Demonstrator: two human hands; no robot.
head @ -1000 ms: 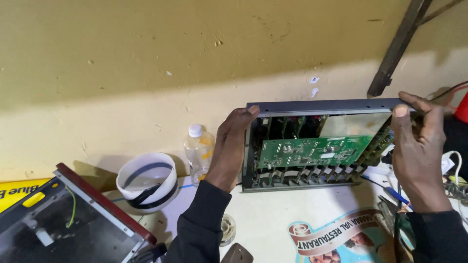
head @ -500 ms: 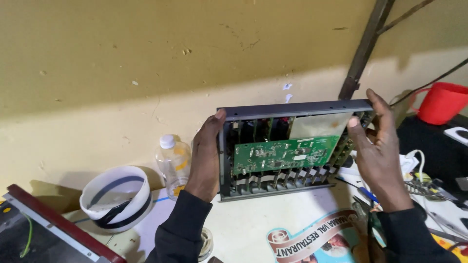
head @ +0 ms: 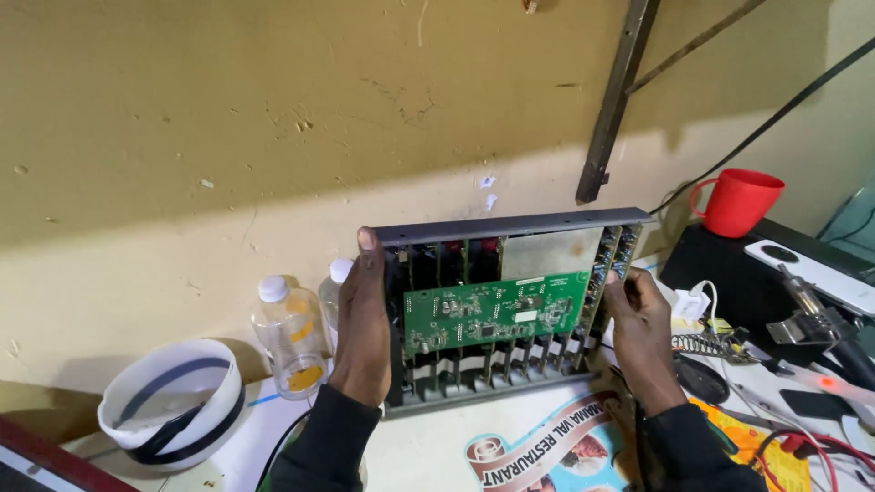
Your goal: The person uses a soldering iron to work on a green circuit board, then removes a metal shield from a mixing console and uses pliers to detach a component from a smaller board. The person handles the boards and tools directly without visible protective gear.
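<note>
Behind everything, a big yellow wall (head: 273,137). Under everything, a messy table (head: 428,460).

In the middle, an open metal box (head: 510,224), stood up on its long edge on the table, open side facing the camera. Held from both sides.

On the left edge of the box, the left hand (head: 363,328). Clamped there, thumb up near the top corner, fingers gone round the back. Same spot as a second ago.

On the right edge of the box, the right hand (head: 643,333). Up on the top right corner a second ago, now slid down to about halfway. Fingers curled onto the side wall, palm just beside it. So probably a steadier hold now, one hand on each side at much the same height, with the top rim left bare.

Inside the box, between the two hands, a green board (head: 497,314) full of tiny parts. Closer to the left hand than to the right, not touched by either.

Left of the box, a white bowl (head: 169,410) with a dark band, well apart. Closer in, two clear bottles (head: 290,342), just beside the left hand.

Right of the box and higher, a red cup (head: 736,202) on a black case (head: 729,282).

Below the box, a picture paper (head: 538,451) lying flat.
</note>
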